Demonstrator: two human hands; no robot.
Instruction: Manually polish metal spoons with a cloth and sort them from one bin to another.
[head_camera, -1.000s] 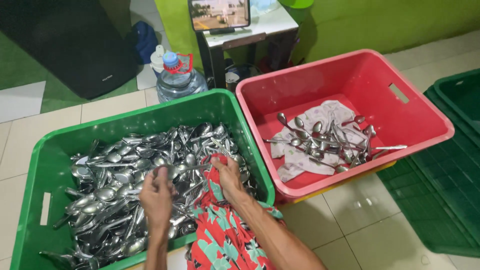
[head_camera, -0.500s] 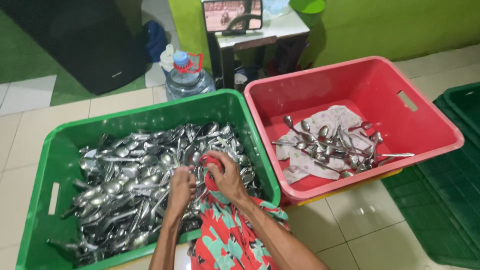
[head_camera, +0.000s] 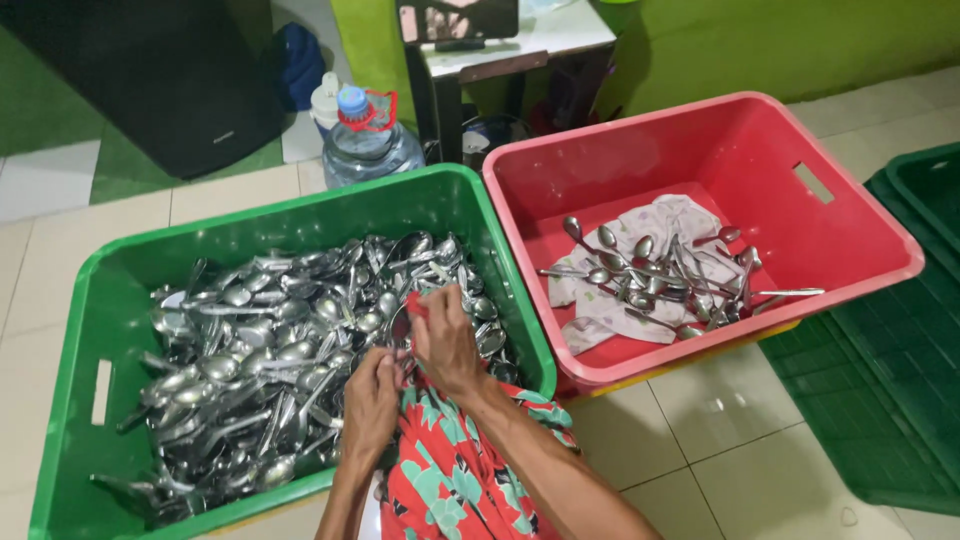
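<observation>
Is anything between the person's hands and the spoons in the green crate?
Nothing visible. Both the left hand and right hand are already down on the spoons in the green crate, holding a red patterned cloth.

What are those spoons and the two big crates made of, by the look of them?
Spoons: metal, probably stainless steel; silver-grey, polished, catching bright glints.
Green crate and red crate: likely moulded plastic; solid colour, smooth semi-gloss walls, rounded rims, cut-out handle slots.
</observation>
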